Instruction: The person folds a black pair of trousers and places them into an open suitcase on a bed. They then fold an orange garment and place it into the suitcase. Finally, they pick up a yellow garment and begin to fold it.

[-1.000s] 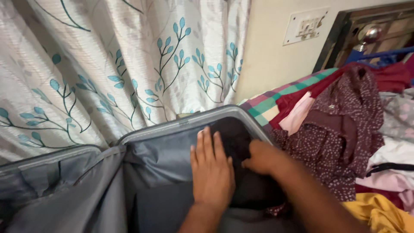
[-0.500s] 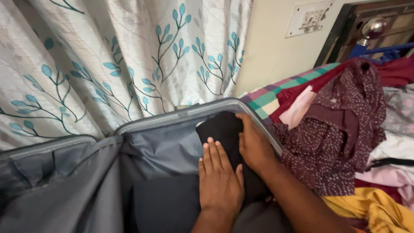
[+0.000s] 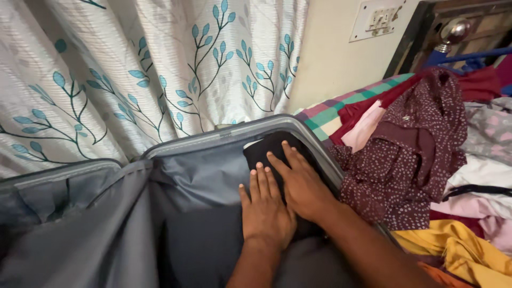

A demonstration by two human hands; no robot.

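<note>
Black folded cloth, soft and flat, in grey fabric-lined suitcase, left hand and right hand fingers pressed together, flat.

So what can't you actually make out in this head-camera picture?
- Folded black garment in the open grey suitcase: mostly hidden under the flat left hand and right hand.
- Suitcase's near part: cut off by the bottom edge.
- Yellow cloth: cut off at the lower right corner.

Folded black garment lies flat in the grey suitcase's corner.
</note>
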